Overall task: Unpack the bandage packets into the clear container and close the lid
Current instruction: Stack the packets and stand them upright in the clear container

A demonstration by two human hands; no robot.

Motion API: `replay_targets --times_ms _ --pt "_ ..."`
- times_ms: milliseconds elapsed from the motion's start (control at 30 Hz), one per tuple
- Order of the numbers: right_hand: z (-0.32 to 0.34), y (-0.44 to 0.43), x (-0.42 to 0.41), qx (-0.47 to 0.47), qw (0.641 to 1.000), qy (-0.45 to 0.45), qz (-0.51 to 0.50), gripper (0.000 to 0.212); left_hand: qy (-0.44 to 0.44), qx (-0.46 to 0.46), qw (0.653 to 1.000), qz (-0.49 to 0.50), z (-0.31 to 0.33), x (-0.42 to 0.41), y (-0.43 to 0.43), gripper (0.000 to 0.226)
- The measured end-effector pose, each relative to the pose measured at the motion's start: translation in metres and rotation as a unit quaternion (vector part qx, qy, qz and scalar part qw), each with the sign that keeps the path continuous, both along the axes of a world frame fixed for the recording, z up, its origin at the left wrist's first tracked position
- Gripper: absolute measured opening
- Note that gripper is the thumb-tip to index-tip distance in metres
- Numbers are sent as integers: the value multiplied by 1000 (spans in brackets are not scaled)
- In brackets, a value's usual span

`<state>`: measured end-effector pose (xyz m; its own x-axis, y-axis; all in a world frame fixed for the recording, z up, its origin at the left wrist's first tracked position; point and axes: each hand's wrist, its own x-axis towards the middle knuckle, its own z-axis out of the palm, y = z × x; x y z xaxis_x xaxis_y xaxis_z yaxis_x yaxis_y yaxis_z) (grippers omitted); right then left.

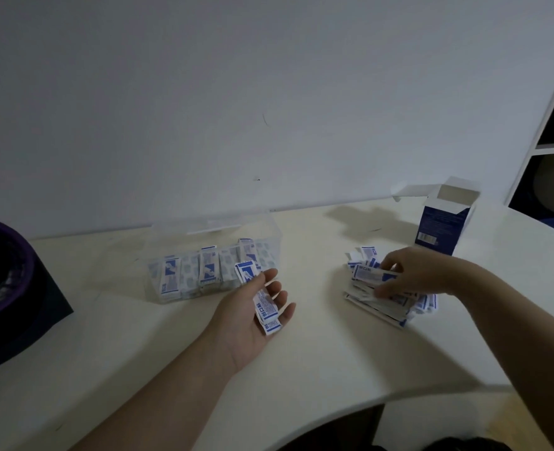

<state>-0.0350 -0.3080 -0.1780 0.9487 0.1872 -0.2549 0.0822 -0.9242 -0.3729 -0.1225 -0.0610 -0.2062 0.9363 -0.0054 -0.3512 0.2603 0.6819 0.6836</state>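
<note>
Still mid-unpack. The left hand (pixel 253 307) is pinning a few bandage packets (pixel 267 312) under its thumb, just in front of the clear container (pixel 210 268) near the table's (pixel 301 369) back edge. The right hand (pixel 412 275) is pinching more from the pile (pixel 389 301) toward the right edge. Next, I'd guess, they're going into the container upright.
</note>
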Motion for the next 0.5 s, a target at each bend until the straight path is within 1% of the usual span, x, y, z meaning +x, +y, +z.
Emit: replay_targets --times_ms 133,200,267,367,500 --pt "-2 35 -9 0 999 -43 21 24 -2 4 1000 10 1 -1 2 21" --pt "-5 54 -14 20 998 -59 31 19 0 10 1000 18 1 -1 2 21" --pt "-8 69 -18 73 995 -61 18 19 -1 13 1000 24 1 -1 2 21" --pt "-12 81 -24 159 987 -37 -8 20 -4 18 999 34 2 -2 4 20" --pt "-10 83 -27 220 975 -42 -14 17 -12 25 999 44 4 -1 7 20"
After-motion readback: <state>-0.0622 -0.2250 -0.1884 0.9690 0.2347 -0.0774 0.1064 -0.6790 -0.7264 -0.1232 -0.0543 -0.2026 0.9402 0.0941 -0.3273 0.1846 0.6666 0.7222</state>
